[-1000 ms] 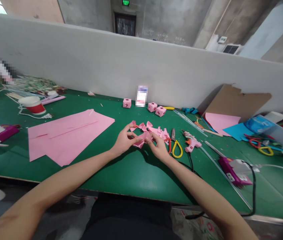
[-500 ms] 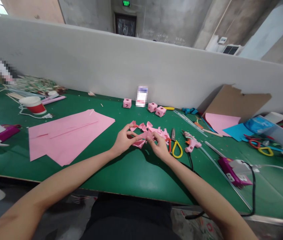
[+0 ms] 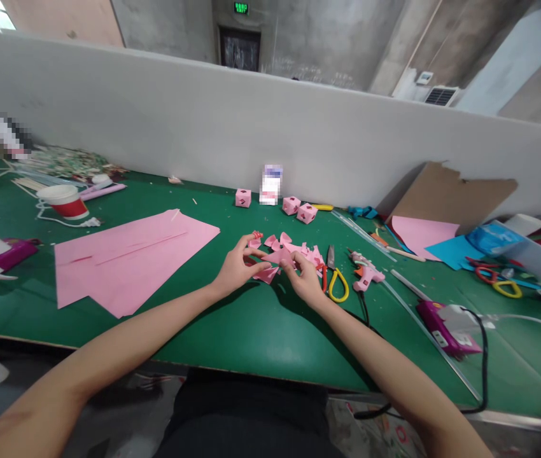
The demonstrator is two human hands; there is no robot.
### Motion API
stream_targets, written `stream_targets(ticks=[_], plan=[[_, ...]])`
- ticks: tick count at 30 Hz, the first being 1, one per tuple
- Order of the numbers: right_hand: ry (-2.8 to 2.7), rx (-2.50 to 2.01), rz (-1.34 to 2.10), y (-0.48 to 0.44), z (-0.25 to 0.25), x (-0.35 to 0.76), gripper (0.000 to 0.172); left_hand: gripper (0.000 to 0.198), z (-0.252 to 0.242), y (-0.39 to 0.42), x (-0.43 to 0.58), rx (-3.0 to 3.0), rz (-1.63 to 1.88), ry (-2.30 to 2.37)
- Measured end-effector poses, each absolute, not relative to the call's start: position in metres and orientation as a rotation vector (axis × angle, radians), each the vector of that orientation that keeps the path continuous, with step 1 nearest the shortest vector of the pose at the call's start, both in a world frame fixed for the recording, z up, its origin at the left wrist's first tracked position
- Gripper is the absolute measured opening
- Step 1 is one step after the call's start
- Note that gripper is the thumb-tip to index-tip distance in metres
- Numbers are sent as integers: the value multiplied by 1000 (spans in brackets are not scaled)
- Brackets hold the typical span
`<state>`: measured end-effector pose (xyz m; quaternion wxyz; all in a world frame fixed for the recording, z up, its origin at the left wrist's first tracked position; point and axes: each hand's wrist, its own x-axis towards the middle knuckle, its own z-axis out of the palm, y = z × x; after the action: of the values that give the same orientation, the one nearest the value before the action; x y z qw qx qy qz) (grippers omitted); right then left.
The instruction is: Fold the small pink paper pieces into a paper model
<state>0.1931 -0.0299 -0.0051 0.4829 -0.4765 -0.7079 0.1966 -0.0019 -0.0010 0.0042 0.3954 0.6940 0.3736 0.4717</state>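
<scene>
My right hand (image 3: 307, 280) pinches a small folded piece of pink paper (image 3: 278, 256) between thumb and fingers. My left hand (image 3: 235, 268) is curled at the left end of the same piece, its thumb and fingertips against it. Just beyond my hands lies a heap of small pink paper cuttings (image 3: 317, 254), partly hidden by them. Another pink paper piece (image 3: 266, 275) shows just below the held one. To the right of my right hand are scissors with yellow and red handles (image 3: 339, 284) and a pink glue gun (image 3: 368, 273).
Three pink paper cubes (image 3: 243, 198) with cut-out holes sit near the grey partition (image 3: 179, 121). Large pink sheets (image 3: 127, 267) lie left on the green table (image 3: 242, 340). Farther right are clear glue sticks (image 3: 428, 334), a purple power strip (image 3: 447, 331), cables and cardboard (image 3: 452, 197).
My left fingers have shifted slightly around the left end of the pink paper piece. Both arms stay in nearly the same place.
</scene>
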Motion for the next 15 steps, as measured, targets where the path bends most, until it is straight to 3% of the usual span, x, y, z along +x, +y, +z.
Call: stream_targets(ticks=[4, 15], plan=[[-1751, -1178, 501, -29, -7, 193, 30, 61, 1, 3, -2, 1713, 1219, 964], [-1759, -1151, 576, -29, -7, 190, 21, 59, 0, 4, -4, 1799, 1142, 924]])
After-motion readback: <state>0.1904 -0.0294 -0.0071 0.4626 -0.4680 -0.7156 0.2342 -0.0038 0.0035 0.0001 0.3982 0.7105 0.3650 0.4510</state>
